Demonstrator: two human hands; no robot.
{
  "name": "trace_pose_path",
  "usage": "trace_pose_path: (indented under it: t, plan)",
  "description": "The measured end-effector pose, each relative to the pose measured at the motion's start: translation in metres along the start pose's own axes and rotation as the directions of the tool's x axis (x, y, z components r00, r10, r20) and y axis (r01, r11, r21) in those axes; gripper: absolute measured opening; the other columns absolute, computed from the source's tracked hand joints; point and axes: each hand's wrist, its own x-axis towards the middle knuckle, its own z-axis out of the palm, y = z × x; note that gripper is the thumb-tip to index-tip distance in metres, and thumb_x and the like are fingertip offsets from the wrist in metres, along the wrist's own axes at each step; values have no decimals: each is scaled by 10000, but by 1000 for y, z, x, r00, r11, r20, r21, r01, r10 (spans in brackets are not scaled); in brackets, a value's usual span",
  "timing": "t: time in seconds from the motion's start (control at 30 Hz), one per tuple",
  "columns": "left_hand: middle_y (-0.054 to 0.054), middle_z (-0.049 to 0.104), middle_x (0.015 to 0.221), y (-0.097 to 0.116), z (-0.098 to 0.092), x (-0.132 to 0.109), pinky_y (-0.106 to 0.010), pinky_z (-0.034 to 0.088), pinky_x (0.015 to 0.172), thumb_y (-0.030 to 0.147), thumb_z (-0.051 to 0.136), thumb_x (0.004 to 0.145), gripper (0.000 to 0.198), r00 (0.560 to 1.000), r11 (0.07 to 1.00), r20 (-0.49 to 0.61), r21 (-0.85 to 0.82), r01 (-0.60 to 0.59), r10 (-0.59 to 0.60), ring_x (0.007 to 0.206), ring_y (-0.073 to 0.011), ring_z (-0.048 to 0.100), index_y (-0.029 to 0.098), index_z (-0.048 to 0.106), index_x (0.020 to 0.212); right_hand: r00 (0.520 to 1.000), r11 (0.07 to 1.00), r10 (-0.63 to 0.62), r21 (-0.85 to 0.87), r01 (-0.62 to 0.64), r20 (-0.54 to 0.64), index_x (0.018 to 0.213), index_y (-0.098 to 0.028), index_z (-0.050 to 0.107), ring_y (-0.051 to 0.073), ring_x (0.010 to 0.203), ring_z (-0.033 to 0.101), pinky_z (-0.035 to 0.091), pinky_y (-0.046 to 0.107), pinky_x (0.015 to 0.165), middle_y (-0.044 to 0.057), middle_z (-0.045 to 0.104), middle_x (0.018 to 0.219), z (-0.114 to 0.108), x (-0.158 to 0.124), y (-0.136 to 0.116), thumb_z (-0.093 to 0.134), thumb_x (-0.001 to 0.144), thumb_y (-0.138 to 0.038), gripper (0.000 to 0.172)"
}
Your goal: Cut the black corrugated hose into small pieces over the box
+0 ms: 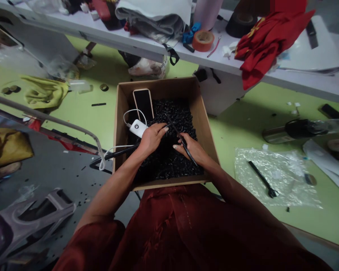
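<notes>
The right grip [190,148] is closed around a thin black rod [176,130] above the black pellets [169,162] filling a cardboard box [158,84]. The left grip [151,139] curls just beside the rod, its hold unclear. A white power bank [138,128] and a phone [143,103] lie in the box, which stands on the green floor [228,131]. Bubble wrap [274,177] lies nearby; behind runs a white bench [147,49] carrying red cloth [267,45].

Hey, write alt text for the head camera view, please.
A person's left hand and right hand work over a cardboard box heaped with small black pieces, the right hand holding a thin black rod. A smartphone and a corded white device lie in the box. A red cloth lies on a white table beyond.
</notes>
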Motion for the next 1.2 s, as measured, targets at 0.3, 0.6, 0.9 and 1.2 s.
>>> trace_pose_path:
  t: [0.3, 0.6, 0.9, 1.2]
  plan:
    - [-78, 691, 1027, 1, 1, -1, -314, 459, 907, 324, 447, 923, 335, 998, 1000, 60, 27, -4, 2, 964, -189, 616, 151, 668, 1106, 998, 995, -43, 90, 39, 46, 1213, -164, 435, 220, 907, 602, 463, 355, 804, 111, 614, 1064, 1, 2, 5, 529, 833, -471, 497]
    - [-100, 690, 1072, -4, 7, -1, -322, 462, 905, 316, 443, 926, 350, 996, 997, 87, 63, -35, 30, 995, -205, 621, 132, 658, 1133, 999, 999, 25, -31, -24, 35, 1065, -210, 511, 227, 917, 608, 438, 333, 798, 76, 653, 1036, -5, 0, 0, 476, 876, -385, 260]
    - [-85, 699, 1008, -5, 8, 1, -322, 479, 863, 306, 427, 928, 332, 992, 996, 126, 85, -9, -1, 941, -202, 630, 143, 674, 1080, 996, 990, 85, -114, -80, 39, 1031, -227, 533, 223, 852, 633, 425, 279, 708, 52, 685, 933, -5, 0, 0, 489, 864, -325, 198]
    - [-105, 688, 1031, -4, 6, 2, -329, 474, 901, 289, 423, 928, 337, 986, 977, 164, 213, -13, -22, 973, -209, 625, 128, 660, 1105, 994, 968, 107, -223, -111, -29, 963, -232, 577, 225, 794, 664, 426, 271, 686, 45, 699, 838, 1, 2, 0, 486, 875, -350, 172]
